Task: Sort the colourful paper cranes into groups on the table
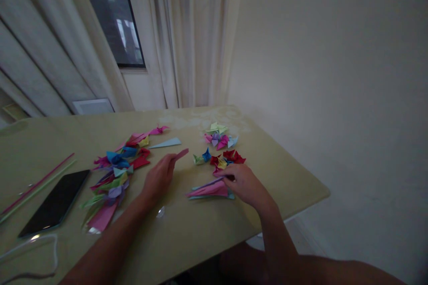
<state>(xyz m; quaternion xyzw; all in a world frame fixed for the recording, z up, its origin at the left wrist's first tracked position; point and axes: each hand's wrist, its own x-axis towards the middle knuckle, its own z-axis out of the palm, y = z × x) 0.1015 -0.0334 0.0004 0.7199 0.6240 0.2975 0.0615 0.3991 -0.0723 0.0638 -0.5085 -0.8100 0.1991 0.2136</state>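
Note:
My left hand (pixel 158 176), closed, pinches a narrow pink folded paper (pixel 181 154) above the middle of the table. To its right, my right hand (pixel 243 183) has its fingers closed on a purple folded paper (pixel 214 182). That one lies over a small stack of pink folded paper (pixel 214 189) and light blue folded paper (pixel 199 196). Just behind my right hand are red origami pieces (pixel 234 156) and a blue one (pixel 206 156). Farther back sit a pale green origami piece (pixel 217 128) and a magenta one (pixel 223 142).
Left of my left hand spreads a pile of colourful folded papers (pixel 117 189). A light blue paper (pixel 167 143) lies behind it. A black phone (pixel 55 202), two thin sticks (pixel 38 182) and a white cable (pixel 55 249) occupy the left side. A wall (pixel 327 98) bounds the right.

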